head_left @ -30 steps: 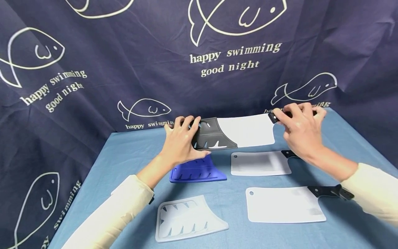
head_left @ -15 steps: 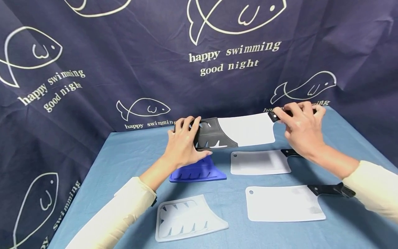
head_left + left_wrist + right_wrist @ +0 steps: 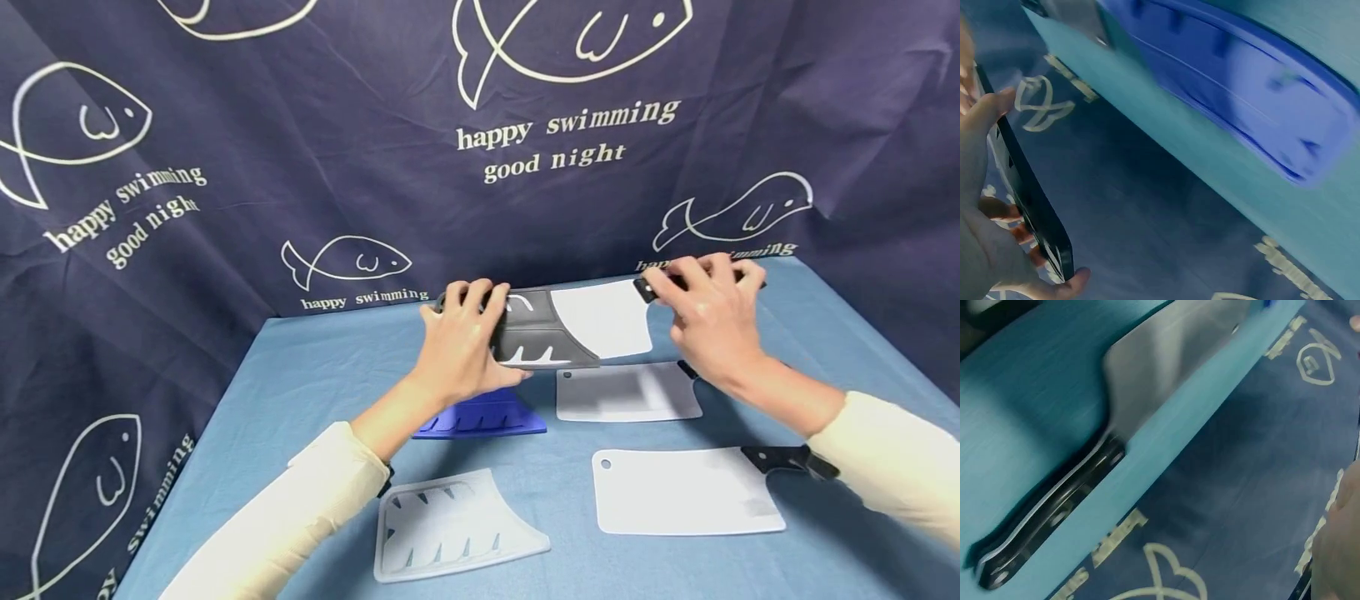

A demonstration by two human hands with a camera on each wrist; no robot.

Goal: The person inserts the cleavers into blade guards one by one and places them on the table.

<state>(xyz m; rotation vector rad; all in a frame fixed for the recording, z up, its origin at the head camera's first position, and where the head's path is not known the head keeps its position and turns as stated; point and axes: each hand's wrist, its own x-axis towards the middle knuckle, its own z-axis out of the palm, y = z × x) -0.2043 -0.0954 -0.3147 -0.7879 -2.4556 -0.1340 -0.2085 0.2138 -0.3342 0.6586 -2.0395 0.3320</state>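
My left hand [image 3: 459,346] grips a black blade sheath [image 3: 536,329] with slotted sides, fingers over its top edge and thumb below. In my right hand [image 3: 712,312] is the black handle of a cleaver [image 3: 606,321], held level above the table. Part of its wide pale blade sits inside the sheath; the rest shows between the hands. In the left wrist view the sheath [image 3: 1035,194] appears edge-on, with fingers and thumb around it. Only a bit of my right hand [image 3: 1341,537] enters the right wrist view, at its right edge.
Below the hands lie a blue sheath [image 3: 483,417] and a second cleaver [image 3: 626,393]. Nearer me are a white sheath [image 3: 457,521] and a third cleaver [image 3: 686,492]. Blue cloth covers the table [image 3: 315,375]; a dark fish-print curtain [image 3: 375,150] hangs behind.
The cleaver's blade has gone deeper into the black sheath, so less of it shows. My left hand has shifted right with the sheath; my right hand has moved slightly left.
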